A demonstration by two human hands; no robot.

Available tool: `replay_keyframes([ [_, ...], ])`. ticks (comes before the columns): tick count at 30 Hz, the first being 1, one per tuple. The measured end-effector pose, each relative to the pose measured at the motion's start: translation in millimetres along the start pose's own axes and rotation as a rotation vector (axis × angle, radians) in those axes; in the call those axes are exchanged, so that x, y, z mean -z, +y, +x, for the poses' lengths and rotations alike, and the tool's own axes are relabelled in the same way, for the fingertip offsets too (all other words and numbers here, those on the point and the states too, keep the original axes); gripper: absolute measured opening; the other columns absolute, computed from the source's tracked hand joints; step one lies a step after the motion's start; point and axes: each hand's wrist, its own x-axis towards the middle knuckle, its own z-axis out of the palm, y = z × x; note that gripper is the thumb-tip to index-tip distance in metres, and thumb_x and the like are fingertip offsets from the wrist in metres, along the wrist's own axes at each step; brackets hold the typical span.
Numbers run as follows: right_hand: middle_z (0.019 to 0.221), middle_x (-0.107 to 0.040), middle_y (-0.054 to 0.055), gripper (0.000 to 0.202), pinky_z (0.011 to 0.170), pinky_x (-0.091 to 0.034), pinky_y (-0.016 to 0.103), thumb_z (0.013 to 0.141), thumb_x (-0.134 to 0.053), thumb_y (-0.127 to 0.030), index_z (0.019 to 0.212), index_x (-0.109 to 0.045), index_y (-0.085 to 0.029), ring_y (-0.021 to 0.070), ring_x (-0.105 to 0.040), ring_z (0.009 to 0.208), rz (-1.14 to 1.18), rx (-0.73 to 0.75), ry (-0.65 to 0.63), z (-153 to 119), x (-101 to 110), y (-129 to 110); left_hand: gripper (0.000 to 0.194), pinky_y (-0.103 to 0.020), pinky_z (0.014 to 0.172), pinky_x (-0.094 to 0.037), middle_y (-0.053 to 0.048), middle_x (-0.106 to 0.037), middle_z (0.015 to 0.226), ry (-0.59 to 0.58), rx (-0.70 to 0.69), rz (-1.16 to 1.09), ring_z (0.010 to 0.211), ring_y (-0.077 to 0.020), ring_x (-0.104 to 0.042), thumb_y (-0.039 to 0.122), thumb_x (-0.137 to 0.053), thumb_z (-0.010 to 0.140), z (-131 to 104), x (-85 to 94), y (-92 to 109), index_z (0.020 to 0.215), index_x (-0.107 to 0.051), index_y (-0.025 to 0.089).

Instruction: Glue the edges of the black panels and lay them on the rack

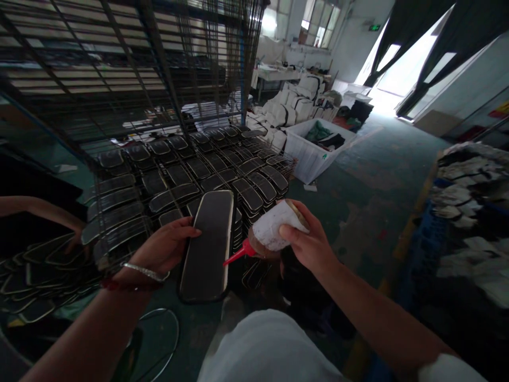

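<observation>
My left hand [173,241] grips the left edge of a long black panel [209,244] with rounded corners, its thumb lying on the face. A pale line runs along the panel's top and right edges. Wrapped in white, a squeeze bottle [274,225] with a red nozzle is in my right hand [310,239], whose fingers close round its base end. The bottle is tilted, and the nozzle's tip is at the panel's right edge, near its lower half. Whether the tip touches the panel, I cannot tell.
Rows of similar pale-edged panels [175,175] lie on a wire rack [159,69] ahead. At left, another person's hand [75,239] reaches over a pile of panels [35,276]. A white bin [314,154] with cloth stands beyond; bundled goods [465,180] lie at right.
</observation>
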Motion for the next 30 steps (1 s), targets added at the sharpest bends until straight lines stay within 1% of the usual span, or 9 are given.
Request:
replay_keyframes([
  [4, 0.095, -0.072, -0.002, 0.044, 0.080, -0.053, 0.033, 0.070, -0.104, -0.043, 0.105, -0.079, -0.029, 0.0208, -0.063, 0.087, 0.034, 0.078, 0.095, 43.8, -4.6, -7.5, 0.038, -0.036, 0.063, -0.070, -0.011, -0.089, 0.083, -0.046, 0.031, -0.027, 0.064, -0.0265, -0.082, 0.001, -0.079, 0.073, -8.2, 3.3, -6.7, 0.109, -0.079, 0.011],
  [7, 0.095, -0.071, -0.001, 0.047, 0.074, -0.054, 0.033, 0.069, -0.103, -0.046, 0.104, -0.077, -0.029, 0.0214, -0.064, 0.085, 0.003, 0.075, 0.137, 62.7, -8.0, -8.2, 0.037, -0.038, 0.065, -0.072, -0.011, -0.089, 0.086, -0.050, 0.034, -0.037, 0.065, -0.0274, -0.083, 0.003, -0.085, 0.067, -8.0, 11.9, -9.8, 0.101, -0.080, 0.014],
  [10, 0.090, -0.070, -0.001, 0.049, 0.066, -0.054, 0.031, 0.066, -0.104, -0.046, 0.103, -0.077, -0.027, 0.0197, -0.064, 0.078, 0.044, 0.007, 0.137, 58.3, -14.7, -1.8, 0.036, -0.039, 0.066, -0.072, -0.012, -0.089, 0.087, -0.030, 0.032, -0.034, 0.068, -0.0283, -0.085, 0.003, -0.087, 0.067, -4.6, 23.1, -10.8, 0.100, -0.080, 0.015],
  [14, 0.080, -0.071, 0.000, 0.047, 0.054, -0.053, 0.028, 0.066, -0.105, -0.047, 0.095, -0.077, -0.023, 0.0189, -0.065, 0.068, 0.130, -0.271, 0.053, 40.7, -33.0, 15.5, 0.033, -0.037, 0.062, -0.071, -0.011, -0.089, 0.084, 0.000, 0.010, -0.058, 0.068, -0.0284, -0.085, -0.001, -0.082, 0.069, 0.3, 36.0, -11.4, 0.098, -0.078, 0.016],
  [16, 0.079, -0.071, 0.000, 0.048, 0.050, -0.053, 0.028, 0.067, -0.104, -0.051, 0.091, -0.076, -0.022, 0.0193, -0.065, 0.066, 0.157, -0.319, 0.078, 40.9, -47.5, 24.4, 0.035, -0.037, 0.063, -0.071, -0.011, -0.089, 0.087, -0.002, 0.008, -0.080, 0.070, -0.0284, -0.085, -0.002, -0.080, 0.071, 2.3, 42.5, -12.4, 0.102, -0.078, 0.016],
  [21, 0.080, -0.070, -0.002, 0.049, 0.048, -0.053, 0.026, 0.067, -0.104, -0.050, 0.095, -0.074, -0.023, 0.0170, -0.064, 0.065, 0.103, -0.089, 0.209, 66.1, -91.9, 44.3, 0.042, -0.038, 0.069, -0.072, -0.010, -0.090, 0.091, -0.047, 0.052, -0.135, 0.067, -0.0264, -0.084, 0.000, -0.080, 0.076, 7.1, 65.6, -14.2, 0.114, -0.078, 0.015],
  [25, 0.091, -0.073, -0.001, 0.052, 0.056, -0.055, 0.027, 0.068, -0.103, -0.048, 0.104, -0.074, -0.024, 0.0184, -0.066, 0.075, 0.018, -0.041, 0.251, 78.4, -119.6, 66.0, 0.045, -0.038, 0.074, -0.072, -0.012, -0.090, 0.097, -0.087, 0.086, -0.171, 0.071, -0.0267, -0.085, 0.000, -0.080, 0.077, 11.6, 87.8, -11.8, 0.119, -0.077, 0.015],
  [28, 0.097, -0.074, -0.001, 0.053, 0.068, -0.058, 0.029, 0.071, -0.102, -0.048, 0.111, -0.075, -0.025, 0.0199, -0.068, 0.085, -0.012, -0.026, 0.256, 74.0, -132.6, 82.3, 0.048, -0.038, 0.073, -0.072, -0.011, -0.090, 0.099, -0.108, 0.108, -0.182, 0.073, -0.0270, -0.086, 0.002, -0.079, 0.077, 16.0, 103.8, -7.9, 0.123, -0.076, 0.016],
  [30, 0.098, -0.075, -0.001, 0.050, 0.073, -0.058, 0.030, 0.074, -0.101, -0.047, 0.112, -0.076, -0.026, 0.0200, -0.068, 0.087, -0.016, -0.041, 0.221, 65.3, -139.2, 89.3, 0.050, -0.038, 0.072, -0.072, -0.010, -0.090, 0.099, -0.095, 0.116, -0.191, 0.075, -0.0278, -0.086, 0.001, -0.076, 0.078, 19.2, 113.6, -4.0, 0.126, -0.076, 0.016],
])
